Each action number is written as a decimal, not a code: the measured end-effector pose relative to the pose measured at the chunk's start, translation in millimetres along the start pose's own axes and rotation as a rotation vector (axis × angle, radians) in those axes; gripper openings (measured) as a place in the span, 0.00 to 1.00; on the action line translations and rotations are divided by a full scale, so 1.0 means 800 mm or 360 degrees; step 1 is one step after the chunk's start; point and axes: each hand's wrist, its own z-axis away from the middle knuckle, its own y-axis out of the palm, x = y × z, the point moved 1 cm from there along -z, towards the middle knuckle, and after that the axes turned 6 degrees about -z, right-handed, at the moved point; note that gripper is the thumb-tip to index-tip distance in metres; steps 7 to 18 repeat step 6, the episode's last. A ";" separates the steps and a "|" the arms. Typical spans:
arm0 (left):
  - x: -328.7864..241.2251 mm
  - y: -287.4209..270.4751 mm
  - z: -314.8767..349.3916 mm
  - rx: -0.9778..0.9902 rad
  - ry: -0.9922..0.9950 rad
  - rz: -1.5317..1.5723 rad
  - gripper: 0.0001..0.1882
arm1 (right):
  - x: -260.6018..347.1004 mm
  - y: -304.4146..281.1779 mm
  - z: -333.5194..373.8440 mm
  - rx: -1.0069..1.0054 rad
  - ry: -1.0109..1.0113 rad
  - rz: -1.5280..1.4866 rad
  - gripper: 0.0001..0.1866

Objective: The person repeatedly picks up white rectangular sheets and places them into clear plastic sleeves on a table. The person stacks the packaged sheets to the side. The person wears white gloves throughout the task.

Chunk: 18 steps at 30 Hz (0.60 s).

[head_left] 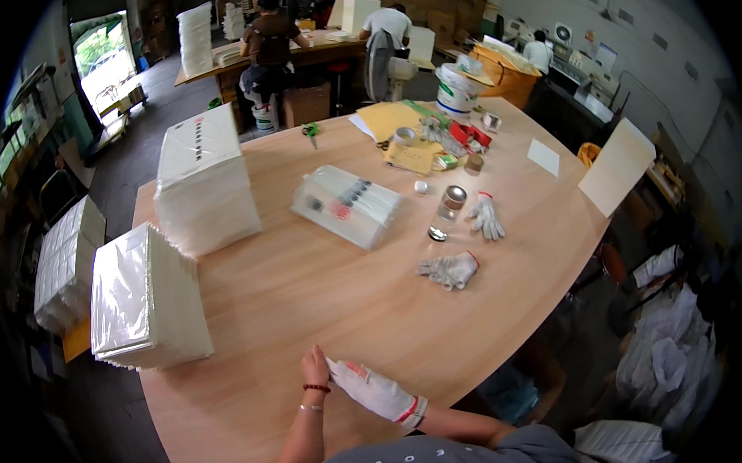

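Observation:
My bare left hand, with a red bead bracelet and a thin bangle at its wrist, is closed on the finger end of a white knit work glove. That glove, with its red-edged cuff, is on my right hand, whose fingers are covered, so their pose is unclear. Both hands meet above the near edge of the wooden table. Farther off lie a crumpled work glove and a flatter work glove. Beside them stands a clear bottle with a metallic lid.
Plastic-wrapped white stacks and a taller wrapped block line the left edge. A wrapped bundle lies mid-table. Scissors, a tape roll, yellow paper and a white bucket are farther back. Other people work at a far bench.

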 end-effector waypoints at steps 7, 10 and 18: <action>-0.055 0.102 0.023 0.0074 0.0329 -0.0432 0.21 | -0.060 0.098 0.122 0.0248 0.0013 0.0258 0.34; -0.055 0.102 0.023 0.0074 0.0329 -0.0432 0.21 | -0.060 0.098 0.122 0.0248 0.0013 0.0258 0.34; -0.055 0.102 0.023 0.0074 0.0329 -0.0432 0.21 | -0.060 0.098 0.122 0.0248 0.0013 0.0258 0.34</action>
